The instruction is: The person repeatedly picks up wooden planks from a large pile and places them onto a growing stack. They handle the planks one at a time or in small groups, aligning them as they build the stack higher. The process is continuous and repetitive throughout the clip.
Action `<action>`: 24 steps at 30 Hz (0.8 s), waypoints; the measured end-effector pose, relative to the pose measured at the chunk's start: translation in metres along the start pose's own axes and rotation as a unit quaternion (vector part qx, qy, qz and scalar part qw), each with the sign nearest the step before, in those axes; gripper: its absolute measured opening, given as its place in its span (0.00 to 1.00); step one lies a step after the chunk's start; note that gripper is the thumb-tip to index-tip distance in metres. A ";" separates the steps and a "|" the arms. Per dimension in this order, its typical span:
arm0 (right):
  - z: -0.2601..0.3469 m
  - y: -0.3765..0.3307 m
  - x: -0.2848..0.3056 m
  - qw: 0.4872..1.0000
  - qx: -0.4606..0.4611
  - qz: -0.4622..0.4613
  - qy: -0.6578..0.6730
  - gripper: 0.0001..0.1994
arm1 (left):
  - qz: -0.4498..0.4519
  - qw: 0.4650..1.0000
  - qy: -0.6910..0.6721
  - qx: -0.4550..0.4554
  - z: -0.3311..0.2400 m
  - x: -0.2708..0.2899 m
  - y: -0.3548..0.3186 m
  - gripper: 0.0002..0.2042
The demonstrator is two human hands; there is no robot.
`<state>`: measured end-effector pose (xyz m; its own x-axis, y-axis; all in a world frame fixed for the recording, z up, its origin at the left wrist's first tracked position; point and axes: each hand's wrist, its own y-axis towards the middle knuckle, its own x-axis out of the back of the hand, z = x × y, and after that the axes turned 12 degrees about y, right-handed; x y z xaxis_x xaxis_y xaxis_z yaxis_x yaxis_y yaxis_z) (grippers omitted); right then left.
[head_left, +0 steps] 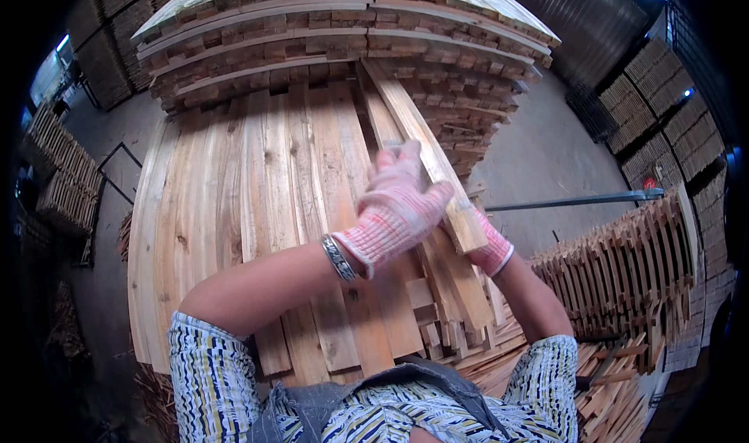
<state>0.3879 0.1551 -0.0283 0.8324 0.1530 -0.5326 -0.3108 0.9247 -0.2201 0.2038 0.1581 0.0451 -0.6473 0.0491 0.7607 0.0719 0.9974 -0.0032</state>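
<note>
A long pale wooden plank (434, 165) is tilted on its edge along the right side of the board layer. My right hand (492, 246), in a pink and white knitted glove, grips its near end from the right. The plank hides part of those fingers. My left hand (402, 209), in a matching glove, is beside the plank on its left, fingers stretched and thumb apart, slightly blurred. Its thumb overlaps the plank; whether it touches I cannot tell. Under my left forearm, several flat boards (269, 170) lie side by side. A patterned bracelet (339, 257) circles my left wrist.
A tall stack of layered lumber (328, 41) rises at the far end of the boards. Slatted wood (616, 279) stands at right, above loose strips (624, 388). A metal bar (577, 200) crosses the right side. More stacked wood (66, 178) stands at left.
</note>
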 end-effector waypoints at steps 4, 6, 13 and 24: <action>-0.016 0.000 0.017 0.998 0.017 0.062 0.000 0.17 | -0.070 0.996 0.046 -0.017 0.017 0.006 0.021 0.39; -0.020 0.011 0.028 0.990 -0.018 0.045 0.136 0.15 | -0.070 0.994 0.079 -0.025 0.020 -0.010 0.025 0.39; -0.028 -0.002 -0.004 0.993 -0.041 0.105 -0.019 0.18 | -0.214 0.964 0.009 -0.159 0.035 -0.036 0.031 0.35; -0.028 0.014 -0.014 0.988 0.035 0.122 -0.083 0.23 | -0.137 0.952 -0.233 -0.144 0.064 -0.037 0.055 0.27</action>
<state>0.3587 0.1556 -0.0467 0.8021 0.4250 -0.4197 -0.4846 0.8737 -0.0415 0.1834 0.2148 -0.0248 -0.9330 -0.1269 0.3368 0.0127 0.9236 0.3833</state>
